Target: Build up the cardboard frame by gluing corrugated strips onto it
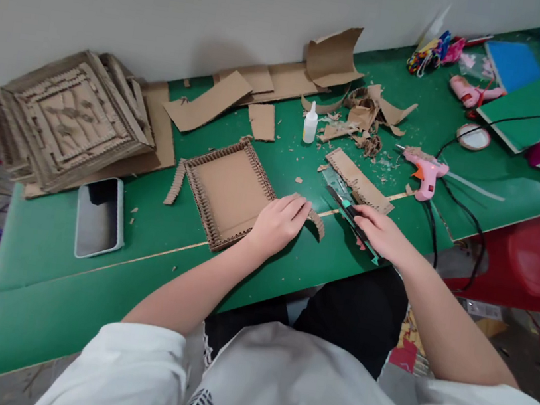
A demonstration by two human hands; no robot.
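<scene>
My right hand (382, 233) is closed around a black and green utility knife (349, 208), whose front end points up and left over the table. My left hand (281, 221) lies over the near right corner of a shallow square cardboard tray (229, 190) edged with corrugated strips. From under its closed fingers a curved corrugated cardboard strip (317, 224) sticks out; the fingertips' grip is partly hidden. Just past the knife lie a clear ruler-like plastic piece (333, 182) and a flat cardboard piece (359, 180). Another corrugated strip (175, 182) rests left of the tray.
A white glue bottle (310, 125) stands behind the tray, near torn cardboard scraps (367, 112). A pink glue gun (425, 172) with a trailing cable lies right. At left are a phone (101, 219) and stacked cardboard frames (73, 118). A red chair (532, 266) stands right.
</scene>
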